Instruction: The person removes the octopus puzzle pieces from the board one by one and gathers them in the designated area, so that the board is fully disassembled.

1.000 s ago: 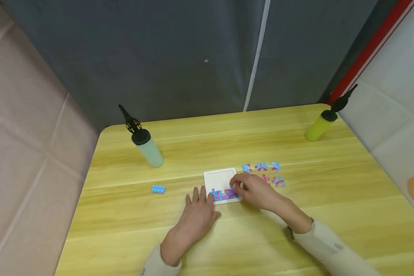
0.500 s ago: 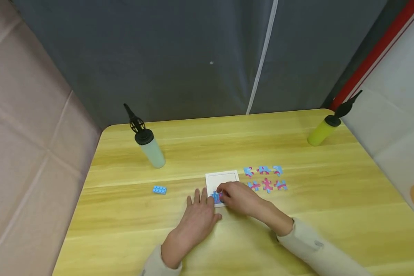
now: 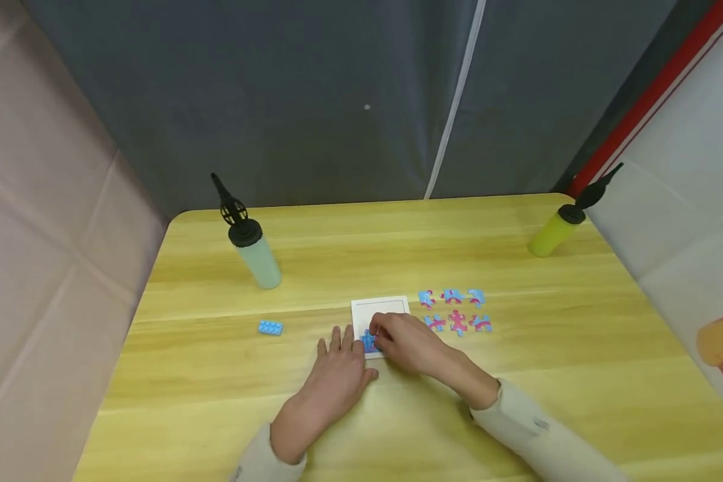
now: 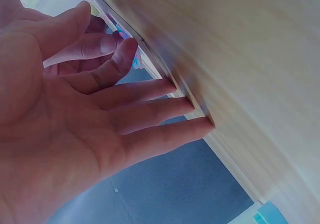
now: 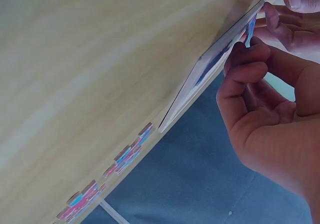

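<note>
Six loose blue-pink puzzle pieces (image 3: pixel 454 310); white tray (image 3: pixel 381 307).

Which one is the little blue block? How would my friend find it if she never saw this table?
Start at the yellow wooden table and find the pale bottle with the black pointed cap near its far left corner. Come toward the person from there: the little blue block lies alone, to the left of the left hand. It is plain blue with studs on top, unlike the flat pink-and-blue puzzle pieces on the other side.

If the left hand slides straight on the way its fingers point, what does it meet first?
Likely the white puzzle tray: the left hand lies flat at its near-left edge, fingertips almost touching. Depth is unclear; it could slip past on the left.
</note>
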Action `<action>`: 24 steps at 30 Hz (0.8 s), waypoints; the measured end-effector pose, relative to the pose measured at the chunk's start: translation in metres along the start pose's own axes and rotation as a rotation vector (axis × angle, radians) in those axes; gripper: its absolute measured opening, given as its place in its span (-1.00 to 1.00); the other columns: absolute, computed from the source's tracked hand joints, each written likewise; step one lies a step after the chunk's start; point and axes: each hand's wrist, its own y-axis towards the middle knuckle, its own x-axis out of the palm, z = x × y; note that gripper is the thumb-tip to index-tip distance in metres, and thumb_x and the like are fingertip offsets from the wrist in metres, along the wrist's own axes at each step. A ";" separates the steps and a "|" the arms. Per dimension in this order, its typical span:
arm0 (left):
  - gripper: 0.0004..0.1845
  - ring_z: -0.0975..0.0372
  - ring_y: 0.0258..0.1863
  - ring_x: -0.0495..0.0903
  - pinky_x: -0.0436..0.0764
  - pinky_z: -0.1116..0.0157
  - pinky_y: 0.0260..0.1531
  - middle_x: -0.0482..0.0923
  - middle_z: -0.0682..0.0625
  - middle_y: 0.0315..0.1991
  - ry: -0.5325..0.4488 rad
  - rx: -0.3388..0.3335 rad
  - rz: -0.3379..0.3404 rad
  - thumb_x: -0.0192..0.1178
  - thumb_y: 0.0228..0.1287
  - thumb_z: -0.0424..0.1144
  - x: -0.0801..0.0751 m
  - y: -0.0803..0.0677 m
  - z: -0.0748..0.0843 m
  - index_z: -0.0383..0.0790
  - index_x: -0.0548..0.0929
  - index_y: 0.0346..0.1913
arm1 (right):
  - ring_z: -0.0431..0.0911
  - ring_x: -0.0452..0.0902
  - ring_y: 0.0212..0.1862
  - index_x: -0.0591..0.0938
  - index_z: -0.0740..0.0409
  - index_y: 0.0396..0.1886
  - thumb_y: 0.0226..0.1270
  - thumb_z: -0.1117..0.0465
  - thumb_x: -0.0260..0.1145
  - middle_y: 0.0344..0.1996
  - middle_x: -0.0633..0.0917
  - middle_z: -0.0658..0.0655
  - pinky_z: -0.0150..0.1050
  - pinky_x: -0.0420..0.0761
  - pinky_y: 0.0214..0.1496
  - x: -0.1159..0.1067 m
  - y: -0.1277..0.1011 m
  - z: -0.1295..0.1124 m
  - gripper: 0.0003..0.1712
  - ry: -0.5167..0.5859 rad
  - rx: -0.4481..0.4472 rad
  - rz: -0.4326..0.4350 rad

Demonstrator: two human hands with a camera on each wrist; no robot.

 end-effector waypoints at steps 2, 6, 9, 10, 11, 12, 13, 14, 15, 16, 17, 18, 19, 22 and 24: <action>-0.37 -0.35 0.48 0.30 0.40 -0.32 0.34 0.30 -0.48 0.48 -0.003 0.001 -0.001 0.18 0.52 0.04 -0.001 -0.001 -0.002 -0.50 0.50 0.29 | -0.21 0.42 -0.46 0.67 0.09 -0.22 0.46 0.29 0.29 -0.50 0.61 -0.10 -0.35 0.43 -0.38 0.000 0.002 -0.002 -0.94 0.014 0.007 0.007; -0.39 -0.35 0.49 0.29 0.40 -0.31 0.35 0.31 -0.47 0.48 -0.001 0.009 0.009 0.17 0.53 0.05 -0.001 -0.001 -0.004 -0.49 0.52 0.25 | -0.22 0.47 -0.43 0.66 0.11 -0.23 0.46 0.31 0.30 -0.41 0.70 -0.06 -0.35 0.49 -0.33 -0.001 0.002 -0.005 -0.96 0.052 0.035 0.015; -0.42 -0.33 0.49 0.30 0.40 -0.30 0.36 0.33 -0.46 0.47 0.012 0.001 0.014 0.17 0.53 0.05 0.000 -0.001 -0.004 -0.46 0.53 0.22 | -0.23 0.50 -0.42 0.67 0.10 -0.20 0.46 0.31 0.30 -0.38 0.74 -0.04 -0.36 0.51 -0.32 -0.002 0.001 -0.006 -0.95 0.081 0.050 0.024; -0.42 -0.33 0.49 0.31 0.40 -0.29 0.35 0.33 -0.45 0.47 0.014 -0.001 0.017 0.18 0.52 0.05 0.000 0.000 -0.003 -0.45 0.53 0.22 | -0.24 0.50 -0.42 0.68 0.10 -0.19 0.47 0.31 0.31 -0.37 0.75 -0.03 -0.35 0.51 -0.32 -0.004 0.001 -0.005 -0.95 0.091 0.056 0.028; -0.42 -0.32 0.49 0.31 0.41 -0.29 0.35 0.34 -0.45 0.47 0.016 -0.004 0.020 0.19 0.51 0.05 0.000 0.001 -0.003 -0.44 0.53 0.22 | -0.24 0.50 -0.43 0.68 0.09 -0.19 0.46 0.31 0.31 -0.37 0.75 -0.03 -0.35 0.51 -0.33 -0.005 0.001 -0.004 -0.95 0.099 0.063 0.033; -0.42 -0.32 0.48 0.32 0.41 -0.28 0.36 0.34 -0.44 0.47 0.017 -0.006 0.022 0.19 0.51 0.05 0.000 0.002 -0.002 -0.44 0.53 0.23 | -0.24 0.50 -0.43 0.68 0.07 -0.19 0.46 0.30 0.32 -0.37 0.75 -0.03 -0.36 0.50 -0.34 -0.006 0.000 -0.003 -0.95 0.104 0.070 0.040; -0.42 -0.32 0.48 0.32 0.41 -0.28 0.36 0.35 -0.44 0.46 0.017 -0.010 0.023 0.20 0.50 0.05 0.000 0.002 -0.001 -0.44 0.53 0.23 | -0.25 0.50 -0.44 0.68 0.07 -0.19 0.46 0.30 0.32 -0.37 0.75 -0.03 -0.36 0.49 -0.36 -0.006 0.000 -0.002 -0.94 0.109 0.076 0.046; -0.42 -0.32 0.48 0.33 0.41 -0.28 0.36 0.35 -0.44 0.46 0.018 -0.006 0.023 0.21 0.50 0.05 0.000 0.002 0.000 -0.44 0.53 0.23 | -0.25 0.49 -0.45 0.68 0.07 -0.19 0.46 0.30 0.31 -0.37 0.76 -0.03 -0.36 0.49 -0.38 -0.006 -0.002 -0.001 -0.94 0.115 0.087 0.056; -0.42 -0.31 0.48 0.33 0.41 -0.27 0.36 0.36 -0.44 0.46 0.020 -0.002 0.021 0.21 0.49 0.05 0.000 0.003 0.000 -0.43 0.54 0.22 | -0.24 0.48 -0.46 0.68 0.07 -0.19 0.46 0.30 0.31 -0.37 0.76 -0.02 -0.37 0.48 -0.39 -0.006 -0.004 0.000 -0.94 0.119 0.097 0.063; -0.43 -0.31 0.48 0.33 0.42 -0.27 0.36 0.36 -0.44 0.46 0.022 0.002 0.019 0.22 0.48 0.06 0.000 0.002 0.001 -0.42 0.55 0.20 | -0.24 0.47 -0.48 0.68 0.08 -0.19 0.46 0.31 0.31 -0.37 0.75 -0.01 -0.36 0.47 -0.42 -0.006 -0.006 0.000 -0.94 0.125 0.105 0.069; -0.44 -0.30 0.48 0.34 0.42 -0.27 0.36 0.36 -0.44 0.45 0.027 0.006 0.016 0.22 0.48 0.06 0.000 0.002 0.001 -0.42 0.56 0.19 | -0.24 0.47 -0.49 0.68 0.08 -0.19 0.46 0.31 0.31 -0.38 0.75 -0.01 -0.37 0.46 -0.43 -0.005 -0.007 0.001 -0.94 0.124 0.114 0.076; -0.45 -0.30 0.48 0.34 0.42 -0.26 0.36 0.37 -0.44 0.45 0.030 0.011 0.011 0.23 0.48 0.06 0.000 0.002 0.002 -0.40 0.57 0.17 | -0.24 0.46 -0.49 0.68 0.08 -0.19 0.45 0.31 0.31 -0.38 0.75 -0.01 -0.37 0.45 -0.43 -0.005 -0.009 0.002 -0.94 0.124 0.125 0.083; -0.46 -0.29 0.48 0.34 0.43 -0.26 0.35 0.37 -0.43 0.45 0.037 0.016 0.008 0.23 0.47 0.06 0.000 0.002 0.002 -0.40 0.57 0.16 | -0.24 0.45 -0.50 0.68 0.08 -0.19 0.45 0.31 0.31 -0.39 0.74 -0.02 -0.37 0.45 -0.44 -0.004 -0.011 0.003 -0.94 0.125 0.135 0.091; -0.47 -0.29 0.47 0.36 0.44 -0.26 0.34 0.38 -0.43 0.45 0.050 0.034 0.004 0.23 0.47 0.07 0.000 0.001 0.002 -0.38 0.58 0.14 | -0.23 0.45 -0.48 0.68 0.08 -0.20 0.43 0.32 0.33 -0.40 0.73 -0.03 -0.36 0.45 -0.41 -0.004 -0.016 0.005 -0.94 0.121 0.157 0.115; -0.47 -0.29 0.47 0.36 0.44 -0.26 0.34 0.38 -0.43 0.45 0.050 0.043 0.003 0.23 0.47 0.06 0.000 0.001 0.002 -0.38 0.58 0.14 | -0.23 0.45 -0.47 0.68 0.08 -0.20 0.42 0.32 0.34 -0.40 0.72 -0.04 -0.36 0.45 -0.40 -0.004 -0.018 0.006 -0.94 0.116 0.168 0.131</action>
